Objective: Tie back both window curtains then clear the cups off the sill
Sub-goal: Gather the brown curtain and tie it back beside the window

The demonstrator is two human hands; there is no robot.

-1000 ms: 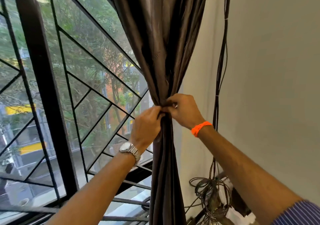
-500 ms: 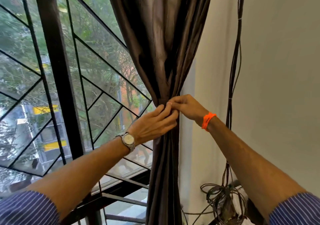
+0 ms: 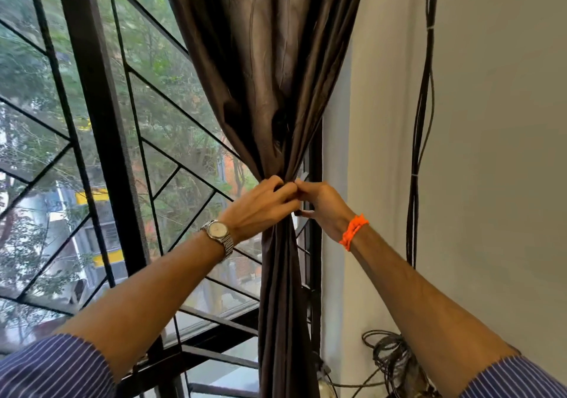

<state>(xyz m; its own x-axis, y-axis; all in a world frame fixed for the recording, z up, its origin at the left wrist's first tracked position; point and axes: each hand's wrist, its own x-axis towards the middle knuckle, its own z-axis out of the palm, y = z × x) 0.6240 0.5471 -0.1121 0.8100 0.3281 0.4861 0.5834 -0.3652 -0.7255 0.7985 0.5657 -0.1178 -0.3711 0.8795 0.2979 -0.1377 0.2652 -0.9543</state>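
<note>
A dark brown satin curtain [image 3: 270,69] hangs at the window's right edge, gathered into a narrow waist at mid height. My left hand [image 3: 260,204], with a silver watch on the wrist, grips that waist from the left. My right hand [image 3: 322,206], with an orange band on the wrist, pinches the same spot from the right; the fingertips of both hands meet there. Whatever tie they hold is hidden by the fingers. No cups or sill surface are visible.
A black window frame [image 3: 98,140] with a diagonal metal grille [image 3: 171,164] fills the left. The plain wall [image 3: 497,152] stands at right, with black cables [image 3: 420,127] running down it into a tangled coil [image 3: 395,357] on the floor.
The view has tilted up and the hands have risen in the frame. My left hand has shifted from beneath the gather to its left side. Both hands stay on the curtain's waist.
</note>
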